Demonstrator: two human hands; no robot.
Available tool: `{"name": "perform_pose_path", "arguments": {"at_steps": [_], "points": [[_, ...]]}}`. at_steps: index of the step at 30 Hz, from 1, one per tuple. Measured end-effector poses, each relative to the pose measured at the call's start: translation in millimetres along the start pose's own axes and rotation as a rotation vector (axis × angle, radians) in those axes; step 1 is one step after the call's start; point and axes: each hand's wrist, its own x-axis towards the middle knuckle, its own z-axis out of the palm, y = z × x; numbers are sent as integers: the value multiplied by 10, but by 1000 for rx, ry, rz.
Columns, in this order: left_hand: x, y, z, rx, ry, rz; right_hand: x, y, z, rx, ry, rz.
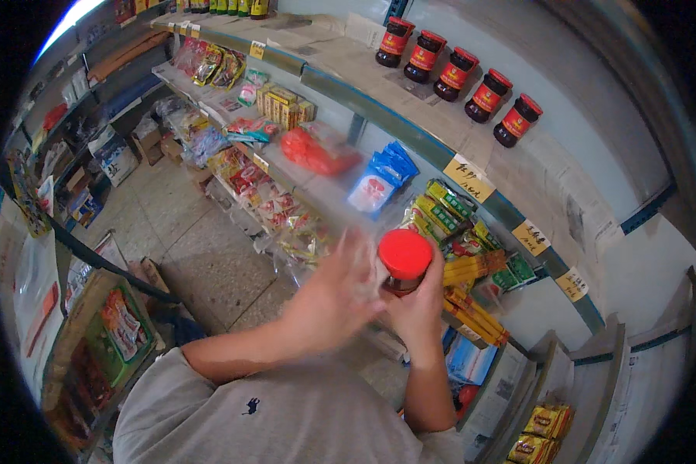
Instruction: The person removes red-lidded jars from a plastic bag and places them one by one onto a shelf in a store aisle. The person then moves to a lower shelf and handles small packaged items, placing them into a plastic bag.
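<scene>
A glass jar with a bright red lid (406,253) stands upright in my right hand (419,304), the fingers wrapped round its side. Only the lid and a strip of dark glass show; the rest of the jar is hidden by my hands. My left hand (339,290) is blurred by motion against the jar's left side. Something pale and thin, perhaps a cloth, shows between that palm and the jar, but the blur hides how it is held. Several dark jars with red lids and red labels (456,73) stand in a row on the upper shelf.
A metal shelf edge (383,119) with handwritten tags runs above my hands. The shelf below holds blue and white packets (380,180), a red plastic bag (316,152), green sachets (441,206) and yellow boxes (472,268). Snack packets (261,191) lie lower, beside the tiled floor (203,255).
</scene>
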Motion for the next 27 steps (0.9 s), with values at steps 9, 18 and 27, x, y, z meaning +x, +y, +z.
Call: {"name": "perform_pose_path", "arguments": {"at_steps": [9, 18, 27], "points": [[195, -226, 66, -534, -76, -160, -65, 255, -41, 266, -94, 57], [9, -690, 448, -1086, -70, -297, 132, 487, -189, 264, -162, -260], [102, -214, 429, -686, 210, -42, -188, 476, 259, 467, -7, 18]]}}
